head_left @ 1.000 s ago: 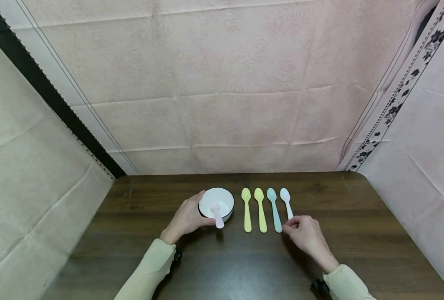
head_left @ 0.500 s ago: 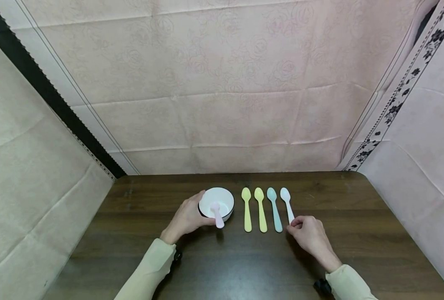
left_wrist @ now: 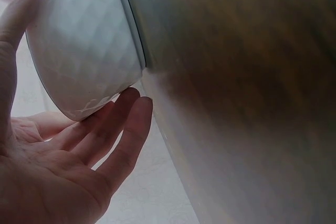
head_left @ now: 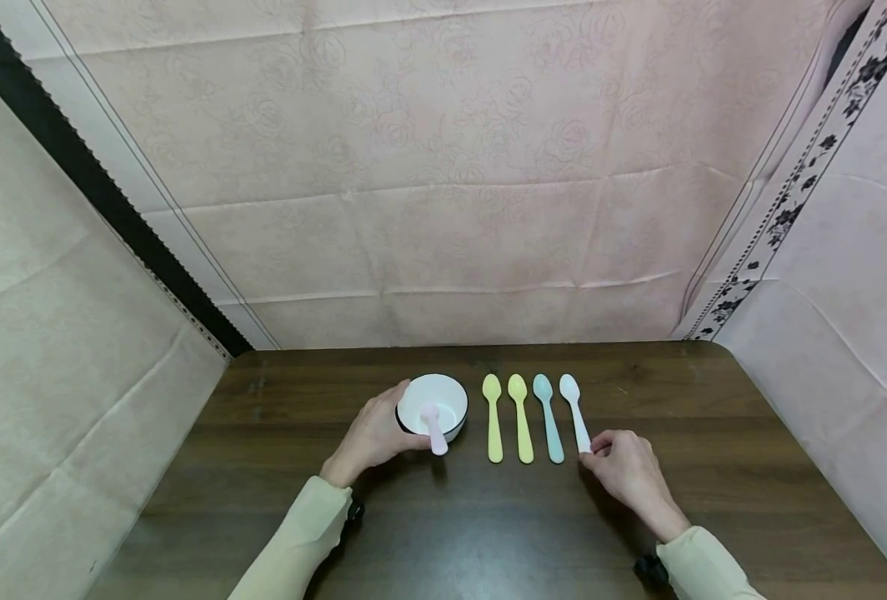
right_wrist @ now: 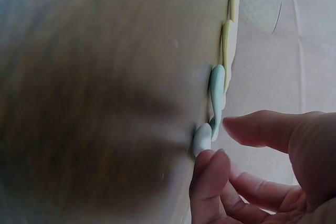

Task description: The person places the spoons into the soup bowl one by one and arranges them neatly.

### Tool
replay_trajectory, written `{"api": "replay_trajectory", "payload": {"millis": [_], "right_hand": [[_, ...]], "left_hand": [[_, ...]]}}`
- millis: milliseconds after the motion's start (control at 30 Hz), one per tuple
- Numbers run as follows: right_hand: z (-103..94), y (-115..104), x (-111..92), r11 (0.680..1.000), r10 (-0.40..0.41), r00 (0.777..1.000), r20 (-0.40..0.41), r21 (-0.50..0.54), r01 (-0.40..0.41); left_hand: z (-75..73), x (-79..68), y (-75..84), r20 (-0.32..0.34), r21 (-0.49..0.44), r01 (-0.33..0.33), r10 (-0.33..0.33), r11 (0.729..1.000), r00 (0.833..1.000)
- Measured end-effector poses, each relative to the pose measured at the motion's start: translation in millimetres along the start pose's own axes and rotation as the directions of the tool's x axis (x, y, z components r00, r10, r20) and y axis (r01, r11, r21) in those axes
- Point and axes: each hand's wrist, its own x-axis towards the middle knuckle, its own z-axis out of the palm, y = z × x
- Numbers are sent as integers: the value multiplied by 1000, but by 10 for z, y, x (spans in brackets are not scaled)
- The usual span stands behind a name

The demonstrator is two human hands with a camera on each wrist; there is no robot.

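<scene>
1. Closest in, the right hand [head_left: 627,473] touches the handle end of the white spoon [head_left: 574,410]; its grip is slightly parted, thumb clear of the handle.
2. Beside it, the left hand's [head_left: 372,437] grip holds the white bowl [head_left: 453,402], a lilac spoon [head_left: 435,432] leaning over its rim.
3. Between bowl and white spoon, two yellow spoons [head_left: 494,425] and one blue spoon [head_left: 549,421] lie on the table [head_left: 488,525].
4. Behind hangs pale cloth [head_left: 443,208].

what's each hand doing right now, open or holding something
Left hand: closed, holding the white bowl.
Right hand: open, a fingertip touching the handle end of the white spoon, thumb clear of it.
</scene>
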Motion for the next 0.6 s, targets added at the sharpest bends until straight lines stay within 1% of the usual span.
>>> {"api": "replay_trajectory", "payload": {"millis": [200, 600], "right_hand": [[-20, 13, 29, 1000, 22, 1000, 16, -17, -21], [-53, 65, 85, 999, 42, 998, 42, -36, -40]], "left_hand": [[-8, -5, 1, -1, -4, 0, 0, 1000, 1000], [-9, 0, 1, 2, -2, 2, -2, 1000, 1000]]}}
